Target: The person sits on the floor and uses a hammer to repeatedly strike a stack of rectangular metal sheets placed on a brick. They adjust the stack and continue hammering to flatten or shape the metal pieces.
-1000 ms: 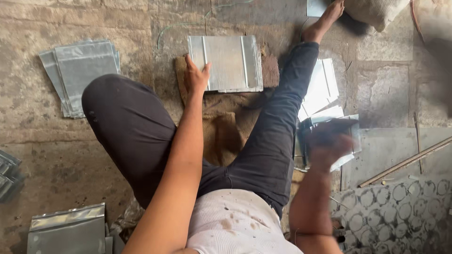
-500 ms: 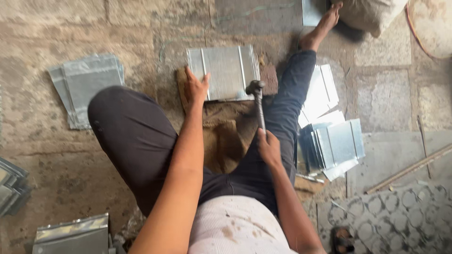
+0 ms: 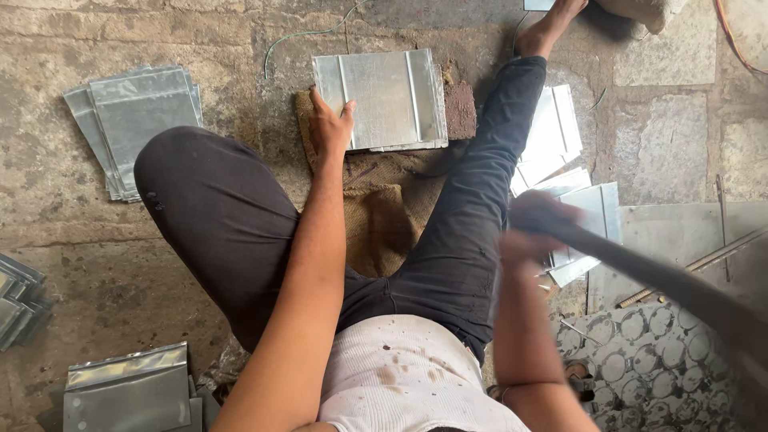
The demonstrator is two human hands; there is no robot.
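While sitting on burlap sacking [image 3: 384, 224], surroundings: sheet stacks [image 3: 136, 120] are lying around, legs flanking.
Ribbed metal sheet [image 3: 384, 100]: ribs are running away from the person.
Left hand [image 3: 330, 128]: fingers spread, pressing the sheet's edge.
Right hand [image 3: 532, 228]: clenched around a blurred hammer handle [image 3: 640, 272].

No packages, labels, signs or screens show anywhere in this view.
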